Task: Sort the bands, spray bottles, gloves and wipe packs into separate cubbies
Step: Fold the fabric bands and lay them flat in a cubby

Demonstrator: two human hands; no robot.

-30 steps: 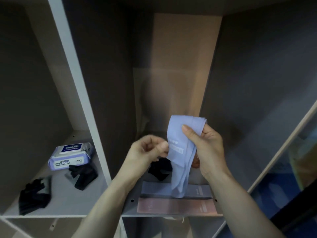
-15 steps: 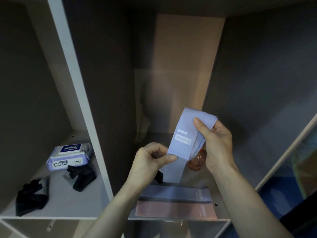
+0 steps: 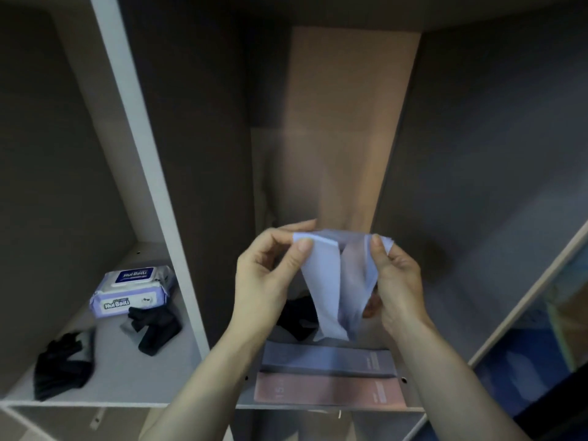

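A light blue band (image 3: 331, 281) hangs in the air in front of the middle cubby, held at its top edge by both hands. My left hand (image 3: 270, 275) pinches its left corner and my right hand (image 3: 394, 281) pinches its right corner. Below it, a purple-grey band (image 3: 327, 362) and a pink band (image 3: 327, 391) lie flat at the front of the middle cubby floor. A black glove (image 3: 297, 316) lies behind them, and an orange-brown bottle (image 3: 370, 305) is mostly hidden behind the band and my right hand.
The left cubby holds a wipe pack (image 3: 132, 291) and two black gloves (image 3: 156, 329) (image 3: 62, 367). A white divider (image 3: 152, 192) separates the two cubbies. A slanted pale frame (image 3: 525, 297) runs along the right, with blue floor beyond.
My left hand rose from the band's lower part to its top left corner. The band has been spread wider between both hands, and its printed label no longer shows.
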